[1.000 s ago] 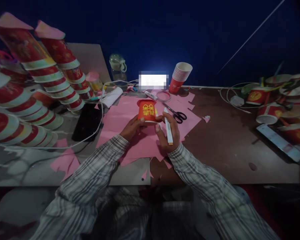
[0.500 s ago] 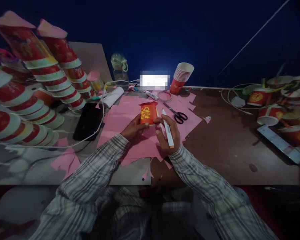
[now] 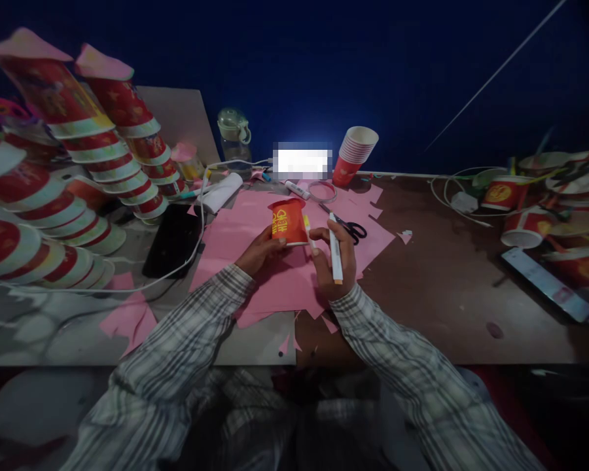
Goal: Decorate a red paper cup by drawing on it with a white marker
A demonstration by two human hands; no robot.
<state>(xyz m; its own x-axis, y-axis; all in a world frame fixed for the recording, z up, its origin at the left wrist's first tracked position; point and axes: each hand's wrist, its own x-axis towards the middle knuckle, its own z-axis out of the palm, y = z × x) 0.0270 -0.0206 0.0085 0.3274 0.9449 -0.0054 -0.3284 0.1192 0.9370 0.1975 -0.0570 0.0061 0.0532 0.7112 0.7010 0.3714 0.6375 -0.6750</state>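
A red paper cup [image 3: 294,226] in the left hand [image 3: 258,254], a white marker [image 3: 336,255] in the right hand [image 3: 347,261]

The left hand is closed around the cup's lower part, thumb on the near face; its other fingers are partly hidden. That low grip presumably steadies the cup while leaving most of its face uncovered. The right hand is curled around the white marker, with a yellow-ended pen [image 3: 307,224] pinched at the fingertips, at the cup's 3 o'clock side; whether its end touches cannot be told.

The cup is over the pink paper [image 3: 269,297], which likely shields the counter [image 3: 436,288]. It looks bright red, with a white edge below, a darker flared top and a yellow double-happiness mark [image 3: 281,222] toward 9 o'clock.

Taking the cup as centre, black-handled scissors [image 3: 357,231] lie at 3 o'clock, within easy reach, a stack of paper cups [image 3: 356,154] leans at 2, a black phone [image 3: 171,242] lies near 9 and a cup tower [image 3: 110,163] rises at 10.
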